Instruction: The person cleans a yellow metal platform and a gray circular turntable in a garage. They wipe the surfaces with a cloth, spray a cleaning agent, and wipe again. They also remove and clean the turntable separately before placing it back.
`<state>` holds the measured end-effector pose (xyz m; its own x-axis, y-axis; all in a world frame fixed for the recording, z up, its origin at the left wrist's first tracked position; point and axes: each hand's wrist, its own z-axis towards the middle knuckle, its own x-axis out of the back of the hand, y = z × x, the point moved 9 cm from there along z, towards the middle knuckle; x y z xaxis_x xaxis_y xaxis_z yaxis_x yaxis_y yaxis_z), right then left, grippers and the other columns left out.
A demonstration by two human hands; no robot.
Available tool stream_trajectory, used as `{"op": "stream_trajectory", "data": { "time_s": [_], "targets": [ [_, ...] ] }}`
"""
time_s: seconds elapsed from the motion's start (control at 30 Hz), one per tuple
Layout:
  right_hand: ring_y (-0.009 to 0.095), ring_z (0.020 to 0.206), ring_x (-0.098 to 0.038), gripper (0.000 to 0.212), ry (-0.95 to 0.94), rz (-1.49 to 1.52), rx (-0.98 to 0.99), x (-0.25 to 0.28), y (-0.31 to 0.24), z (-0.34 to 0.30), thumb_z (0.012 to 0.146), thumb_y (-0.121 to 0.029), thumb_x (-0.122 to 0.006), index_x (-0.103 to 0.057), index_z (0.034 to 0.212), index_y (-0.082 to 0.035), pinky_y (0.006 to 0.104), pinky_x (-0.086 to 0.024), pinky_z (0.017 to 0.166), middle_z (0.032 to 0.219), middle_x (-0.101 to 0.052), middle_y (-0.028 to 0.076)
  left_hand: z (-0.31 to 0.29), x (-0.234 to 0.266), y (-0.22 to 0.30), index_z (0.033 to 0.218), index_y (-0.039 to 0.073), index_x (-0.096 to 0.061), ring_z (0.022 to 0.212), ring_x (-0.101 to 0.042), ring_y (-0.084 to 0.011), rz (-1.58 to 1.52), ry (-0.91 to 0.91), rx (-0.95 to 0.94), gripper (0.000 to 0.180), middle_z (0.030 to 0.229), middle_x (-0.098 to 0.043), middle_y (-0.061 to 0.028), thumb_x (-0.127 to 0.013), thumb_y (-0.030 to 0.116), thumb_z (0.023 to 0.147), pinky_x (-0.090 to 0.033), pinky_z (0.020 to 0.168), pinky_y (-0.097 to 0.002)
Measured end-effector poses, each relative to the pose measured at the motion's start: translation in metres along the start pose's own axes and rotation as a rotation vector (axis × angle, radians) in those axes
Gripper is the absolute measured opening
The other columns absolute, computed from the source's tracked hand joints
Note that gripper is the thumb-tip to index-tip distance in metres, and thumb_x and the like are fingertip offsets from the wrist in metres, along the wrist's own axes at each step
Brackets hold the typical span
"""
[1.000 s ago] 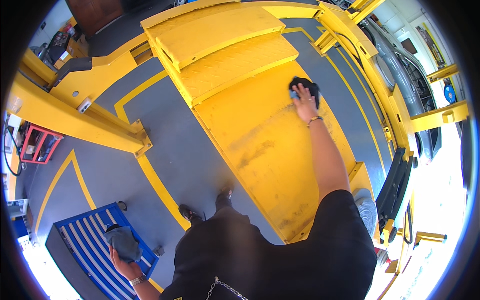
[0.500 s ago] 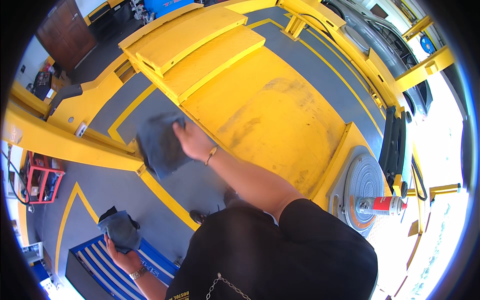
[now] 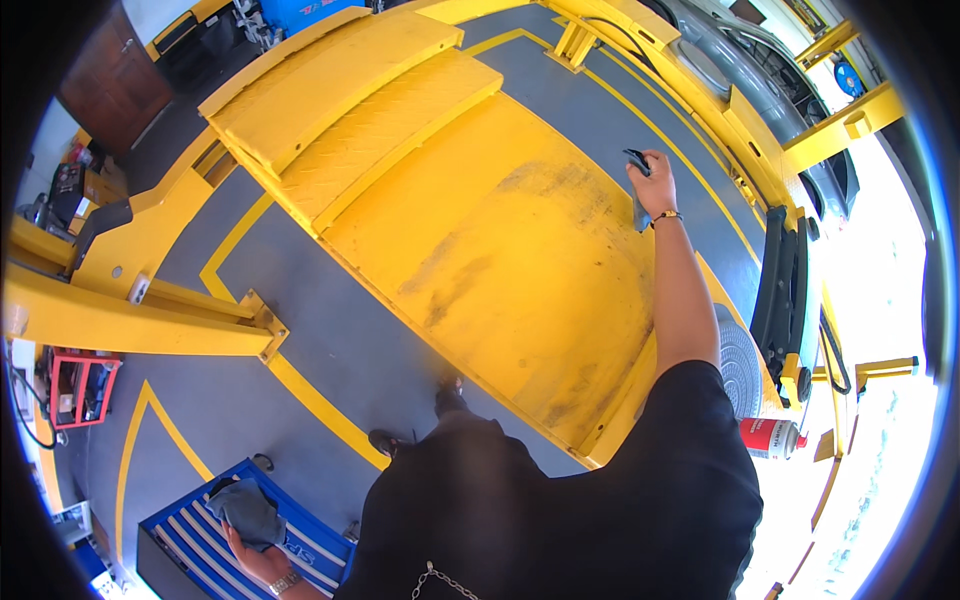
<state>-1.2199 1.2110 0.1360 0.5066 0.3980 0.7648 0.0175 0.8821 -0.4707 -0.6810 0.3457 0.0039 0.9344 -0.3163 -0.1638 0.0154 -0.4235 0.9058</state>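
My right hand reaches out over the far right edge of a yellow lift platform. Its fingers are closed on a dark grey cloth, mostly hidden by the hand. Dark smudges mark the platform's surface. Low on the left, my left hand grips a bunched dark grey cloth above a blue tool cabinet with pale drawer strips. Whether that cloth touches the cabinet, I cannot tell.
A round grey turntable plate lies at the platform's right end, with a red-and-white spray can by it. On the left stand a yellow lift beam and a red tool cart. A grey car is at the far right.
My right hand has swung from the platform's left side across to its far right edge, cloth still in it. My left hand with its cloth has dropped slightly and shifted right.
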Motion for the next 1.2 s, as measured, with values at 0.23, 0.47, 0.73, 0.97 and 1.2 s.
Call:
{"op": "stream_trajectory", "data": {
  "time_s": [0.23, 0.47, 0.73, 0.97, 1.2],
  "targets": [
    [0.032, 0.145, -0.037, 0.061, -0.389, -0.315, -0.244, -0.102, 0.054, -0.033, 0.103, -0.047, -0.039, -0.04, 0.151, -0.01, 0.0427, -0.029, 0.12, 0.155, -0.043, 0.012, -0.011, -0.039, -0.006, 0.14, 0.003, -0.054, 0.126, -0.055, -0.0264, 0.033, -0.06, 0.024, 0.048, 0.139, -0.057, -0.0116, -0.056, 0.023, 0.097, -0.045, 0.105, -0.0405],
    [0.028, 0.151, -0.025, 0.055, -0.442, -0.341, 0.016, -0.156, -0.04, -0.023, 0.106, -0.041, -0.029, -0.038, 0.153, -0.014, 0.0532, -0.021, 0.121, 0.164, -0.026, 0.008, -0.014, -0.052, -0.025, 0.143, 0.005, -0.052, 0.129, -0.055, -0.0293, -0.056, -0.128, 0.105, 0.049, 0.141, -0.056, -0.0126, -0.054, 0.023, 0.098, -0.047, 0.106, -0.0462],
    [0.034, 0.15, -0.024, 0.051, -0.575, -0.31, 0.617, -0.173, -0.278, -0.237, 0.105, -0.034, -0.033, -0.04, 0.151, -0.014, 0.0576, -0.023, 0.118, 0.163, -0.028, 0.009, -0.005, -0.057, -0.01, 0.141, 0.007, -0.054, 0.129, -0.054, -0.0274, -0.184, -0.206, 0.096, 0.046, 0.142, -0.056, -0.0105, -0.053, 0.024, 0.099, -0.044, 0.108, -0.0458],
    [0.045, 0.099, -0.06, 0.041, -0.807, 0.889, -0.189, -0.224, -0.4, -0.383, 0.102, -0.035, -0.046, -0.062, 0.099, 0.003, 0.0491, -0.047, 0.083, 0.105, -0.065, 0.028, 0.024, -0.057, 0.012, 0.138, 0.006, -0.057, 0.13, -0.053, -0.0269, -0.221, -0.329, 0.075, 0.043, 0.141, -0.057, -0.0099, -0.053, 0.024, 0.099, -0.038, 0.112, -0.0436],
    [0.021, 0.098, -0.062, 0.038, -0.165, 1.43, -0.566, -0.158, -0.277, -0.197, 0.101, -0.033, -0.055, -0.067, 0.113, 0.001, 0.0362, -0.05, 0.089, 0.108, -0.069, 0.01, 0.051, -0.008, 0.04, 0.144, 0.004, -0.05, 0.13, -0.053, -0.029, -0.211, -0.249, 0.027, 0.049, 0.143, -0.055, -0.0136, -0.05, 0.026, 0.1, -0.043, 0.108, -0.0439]
  ]
}}
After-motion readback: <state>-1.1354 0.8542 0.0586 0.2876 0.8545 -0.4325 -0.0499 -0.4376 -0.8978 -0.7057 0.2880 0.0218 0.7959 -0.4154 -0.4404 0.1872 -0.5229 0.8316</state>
